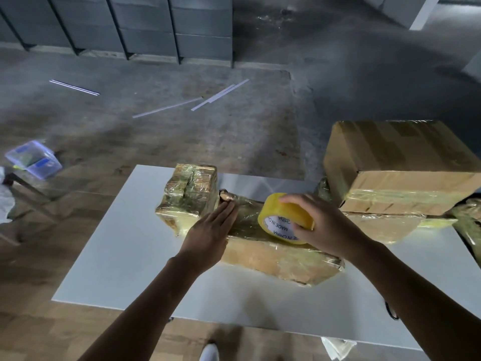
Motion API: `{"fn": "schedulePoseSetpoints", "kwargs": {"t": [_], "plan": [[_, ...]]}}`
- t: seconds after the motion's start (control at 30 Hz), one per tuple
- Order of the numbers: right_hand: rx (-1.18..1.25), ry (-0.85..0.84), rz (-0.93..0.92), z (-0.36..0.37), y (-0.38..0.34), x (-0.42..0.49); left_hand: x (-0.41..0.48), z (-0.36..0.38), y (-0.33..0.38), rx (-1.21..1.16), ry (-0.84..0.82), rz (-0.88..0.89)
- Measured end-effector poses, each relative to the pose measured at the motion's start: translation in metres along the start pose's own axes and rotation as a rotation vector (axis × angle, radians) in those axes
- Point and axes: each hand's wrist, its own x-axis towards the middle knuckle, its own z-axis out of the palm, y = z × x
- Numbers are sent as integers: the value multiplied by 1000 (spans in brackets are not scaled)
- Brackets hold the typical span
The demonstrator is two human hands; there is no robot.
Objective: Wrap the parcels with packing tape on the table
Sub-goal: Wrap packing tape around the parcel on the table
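A flat brown parcel covered in shiny tape lies in the middle of the white table. My left hand presses flat on the parcel's left end with straight fingers. My right hand grips a yellow roll of packing tape standing on the parcel's top. A smaller taped parcel sits just behind my left hand, touching the flat parcel.
A big taped cardboard box is stacked on another flat parcel at the table's right. A clear plastic box stands at the far left. White strips lie on the concrete floor beyond the table.
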Motion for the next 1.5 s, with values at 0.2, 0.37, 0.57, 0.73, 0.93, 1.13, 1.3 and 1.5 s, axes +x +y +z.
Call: {"fn": "schedulePoseSetpoints", "kwargs": {"t": [0.2, 0.37, 0.57, 0.73, 0.93, 1.13, 1.3, 1.5], "plan": [[-126, -72, 4, -6, -17, 18, 6, 0, -2, -62, -58, -67], [-238, -212, 18, -29, -12, 26, 4, 3, 1, -50, -77, -109], [-464, -359, 27, -39, -6, 21, 6, 4, 3, 146, -142, -102], [-406, -304, 27, -31, -11, 18, 10, 7, 26, 266, -133, -61], [-234, -193, 54, -32, -7, 11, 10, 1, 36, 171, -63, 19], [-171, 27, 56, -18, 4, -13, 25, 3, 69, 212, -90, 43], [34, 65, 66, -12, 19, -24, 25, 6, 66, 189, -107, -9], [-213, -118, 63, -23, 22, -15, 24, 18, 56, 150, -192, -109]]}}
